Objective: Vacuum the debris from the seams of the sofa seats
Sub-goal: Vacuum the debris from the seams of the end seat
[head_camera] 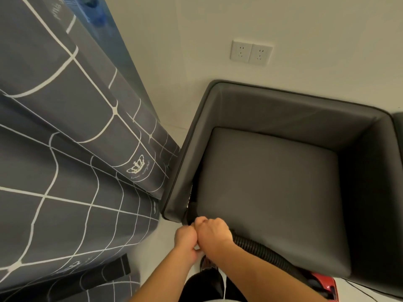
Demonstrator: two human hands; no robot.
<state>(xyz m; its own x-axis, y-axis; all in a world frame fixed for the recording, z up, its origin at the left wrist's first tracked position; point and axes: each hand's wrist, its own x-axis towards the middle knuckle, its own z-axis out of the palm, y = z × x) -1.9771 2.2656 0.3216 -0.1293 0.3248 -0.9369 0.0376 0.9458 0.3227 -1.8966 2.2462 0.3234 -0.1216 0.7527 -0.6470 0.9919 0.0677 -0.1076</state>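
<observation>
Nearest, the red vacuum cleaner (325, 285) sits low at the right, its black ribbed hose (261, 249) running across the seat cushion (272, 192) front. The right hand (212, 231) curls round the hose end; the left hand (185, 237) grips beside it, touching. The nozzle (192, 211) enters the seam by the sofa's left armrest (181, 171). Beyond, a grey gridded curtain (65, 138) and wall sockets (250, 52)

White wall (283, 22) with double socket (251, 52); grey patterned curtain (54, 138).
</observation>
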